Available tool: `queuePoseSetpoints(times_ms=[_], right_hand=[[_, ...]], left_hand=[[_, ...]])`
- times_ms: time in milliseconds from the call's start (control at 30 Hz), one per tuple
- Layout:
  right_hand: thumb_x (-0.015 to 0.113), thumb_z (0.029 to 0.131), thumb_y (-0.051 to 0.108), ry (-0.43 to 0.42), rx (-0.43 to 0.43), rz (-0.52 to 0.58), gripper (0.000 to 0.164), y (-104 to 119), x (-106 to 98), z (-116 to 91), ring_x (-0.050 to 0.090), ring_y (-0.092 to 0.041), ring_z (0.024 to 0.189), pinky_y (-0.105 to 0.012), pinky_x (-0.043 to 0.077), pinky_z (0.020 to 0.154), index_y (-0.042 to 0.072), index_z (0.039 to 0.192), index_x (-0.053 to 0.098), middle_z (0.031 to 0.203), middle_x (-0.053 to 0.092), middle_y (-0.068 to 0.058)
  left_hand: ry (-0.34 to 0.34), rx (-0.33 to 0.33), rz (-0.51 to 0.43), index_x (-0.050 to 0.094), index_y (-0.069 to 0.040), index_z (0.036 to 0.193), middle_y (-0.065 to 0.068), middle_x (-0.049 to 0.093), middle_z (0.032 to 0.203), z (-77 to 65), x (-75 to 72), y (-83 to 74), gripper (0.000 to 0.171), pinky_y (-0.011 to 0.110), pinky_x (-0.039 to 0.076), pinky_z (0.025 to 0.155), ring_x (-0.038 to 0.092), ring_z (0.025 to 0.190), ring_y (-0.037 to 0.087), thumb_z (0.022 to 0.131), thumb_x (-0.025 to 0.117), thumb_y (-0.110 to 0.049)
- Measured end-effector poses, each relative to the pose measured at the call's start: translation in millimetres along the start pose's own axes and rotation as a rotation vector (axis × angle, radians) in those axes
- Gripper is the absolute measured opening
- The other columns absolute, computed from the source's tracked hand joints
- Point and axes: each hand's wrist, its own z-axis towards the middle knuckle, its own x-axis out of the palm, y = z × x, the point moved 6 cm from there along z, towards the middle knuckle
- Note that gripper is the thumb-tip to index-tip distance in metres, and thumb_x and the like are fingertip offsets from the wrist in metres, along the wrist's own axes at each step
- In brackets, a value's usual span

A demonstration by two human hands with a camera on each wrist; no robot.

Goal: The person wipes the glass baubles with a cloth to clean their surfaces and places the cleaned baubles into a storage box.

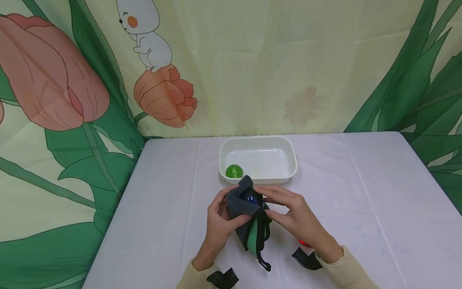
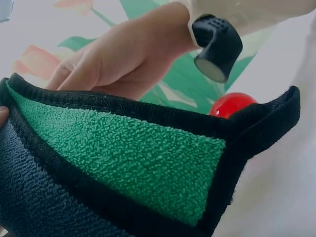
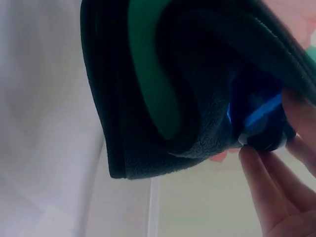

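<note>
A dark grey towel [image 1: 236, 205] with a green side [image 2: 123, 158], black edging and a hanging loop is held up in front of the white tray. My left hand [image 1: 219, 220] grips it, thumb in front and fingers behind. Partly wrapped in its folds is a shiny blue ball [image 1: 253, 196], its lower part hidden by the cloth. My right hand [image 1: 294, 208] pinches the ball from the right side, and in the right wrist view its fingertips [image 3: 251, 158] touch the blue surface [image 3: 261, 111].
Just beyond the hands stands a white tray [image 1: 258, 180] with a green ball [image 1: 234, 171] in its near left corner. A red ball [image 2: 232, 104] lies on the white-covered table [image 1: 162, 208], mostly hidden behind my right wrist in the head view. A printed curtain [image 1: 245, 80] hangs behind.
</note>
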Motion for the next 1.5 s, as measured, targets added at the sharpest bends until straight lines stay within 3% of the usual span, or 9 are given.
queuePoseSetpoints(times_ms=[133,333,567,667,800,900,1100,1300,1500], right_hand=[[0.077,0.077,-0.011,0.039,-0.021,-0.075,0.069,1.9,2.0,0.2,0.060,-0.017,0.122,-0.022,0.053,0.096,0.013,0.138,0.058,0.138,0.059,-0.004],[0.083,0.071,-0.010,0.090,-0.155,-0.239,0.081,10.5,5.9,0.9,0.051,-0.022,0.133,-0.016,0.043,0.105,0.015,0.142,0.054,0.148,0.050,-0.006],[0.082,0.068,-0.013,0.062,-0.219,-0.246,0.081,15.2,6.8,1.7,0.055,-0.024,0.129,-0.014,0.042,0.104,0.012,0.140,0.057,0.144,0.054,-0.008],[0.081,0.070,-0.014,0.044,-0.146,-0.185,0.079,12.9,5.5,1.6,0.058,-0.022,0.126,-0.017,0.048,0.100,0.012,0.140,0.057,0.140,0.058,-0.006],[0.079,0.076,-0.011,0.023,0.025,-0.036,0.073,6.0,3.8,0.3,0.060,-0.017,0.123,-0.030,0.056,0.094,0.017,0.140,0.057,0.137,0.061,0.000],[0.075,0.076,-0.016,0.015,0.078,0.016,0.076,3.4,3.5,-0.4,0.061,-0.016,0.122,-0.034,0.057,0.093,0.019,0.140,0.056,0.137,0.061,0.002],[0.077,0.075,-0.012,0.039,0.005,-0.106,0.078,6.2,3.4,-2.5,0.052,-0.016,0.132,-0.020,0.046,0.105,0.019,0.142,0.055,0.146,0.053,0.001],[0.081,0.073,-0.009,0.070,-0.092,-0.209,0.075,12.0,4.8,-5.7,0.049,-0.018,0.133,-0.015,0.043,0.104,0.019,0.139,0.058,0.148,0.051,-0.002],[0.080,0.075,-0.010,0.043,-0.036,-0.075,0.066,8.3,2.2,-5.4,0.054,-0.016,0.130,-0.017,0.046,0.102,0.016,0.134,0.063,0.142,0.057,-0.003]], left_hand=[[-0.010,0.012,-0.010,0.052,-0.001,0.135,0.022,0.058,0.132,0.0,-0.5,-2.6,0.065,0.031,0.046,0.108,0.059,0.123,0.022,0.077,0.082,-0.004],[-0.002,0.011,-0.027,0.051,0.000,0.136,0.023,0.057,0.133,-0.6,0.1,-1.7,0.066,0.032,0.046,0.107,0.058,0.124,0.021,0.078,0.082,-0.004],[0.007,0.010,-0.027,0.051,0.000,0.136,0.025,0.056,0.133,-0.9,2.4,-0.6,0.065,0.032,0.047,0.106,0.059,0.123,0.022,0.078,0.081,-0.001],[0.012,0.012,-0.019,0.052,-0.001,0.136,0.024,0.056,0.133,-0.8,2.8,-1.3,0.064,0.031,0.048,0.106,0.059,0.122,0.022,0.078,0.080,0.000],[0.024,0.012,-0.013,0.053,-0.002,0.135,0.023,0.057,0.134,0.0,3.1,-1.9,0.063,0.031,0.048,0.105,0.060,0.121,0.022,0.078,0.079,0.002],[0.021,0.002,-0.011,0.054,-0.002,0.135,0.022,0.055,0.134,0.5,3.0,-2.6,0.063,0.032,0.049,0.105,0.060,0.120,0.023,0.078,0.079,0.002],[-0.002,-0.018,-0.033,0.053,0.000,0.135,0.022,0.053,0.134,0.3,2.5,-2.6,0.063,0.033,0.050,0.103,0.062,0.118,0.022,0.078,0.080,0.000],[-0.007,-0.032,-0.050,0.053,0.000,0.135,0.021,0.054,0.133,-0.6,3.1,-0.1,0.063,0.033,0.051,0.102,0.061,0.120,0.023,0.078,0.080,0.000],[0.003,-0.023,-0.047,0.053,0.000,0.135,0.020,0.053,0.133,-2.8,4.0,-1.8,0.062,0.033,0.050,0.104,0.060,0.120,0.022,0.079,0.079,-0.001]])
